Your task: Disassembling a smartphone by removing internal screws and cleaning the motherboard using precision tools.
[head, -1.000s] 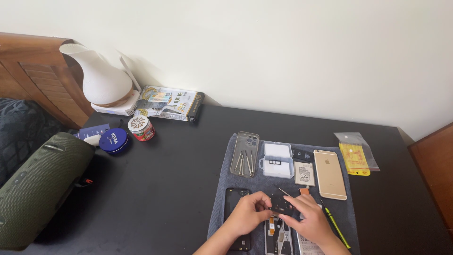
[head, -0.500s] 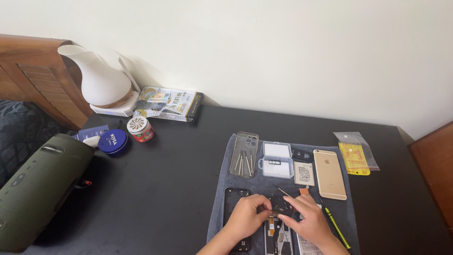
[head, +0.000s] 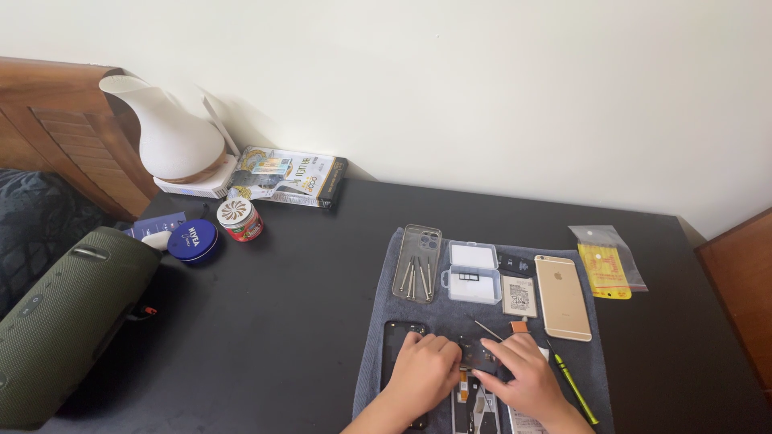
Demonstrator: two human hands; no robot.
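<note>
At the bottom centre of the frame, the left hand (head: 425,371) and right hand (head: 521,376) press curled fingertips onto a small dark phone part (head: 480,355) lying on the grey mat (head: 378,354); neither grips it outright. This looks like the step of steadying or prying a component, and the next move likely calls for fine fingertip control. Beyond lie a gold phone (head: 562,296), a clear case (head: 418,261) and, upper left, a white lamp (head: 169,133). Compared with a second ago, the hands have barely shifted.
</note>
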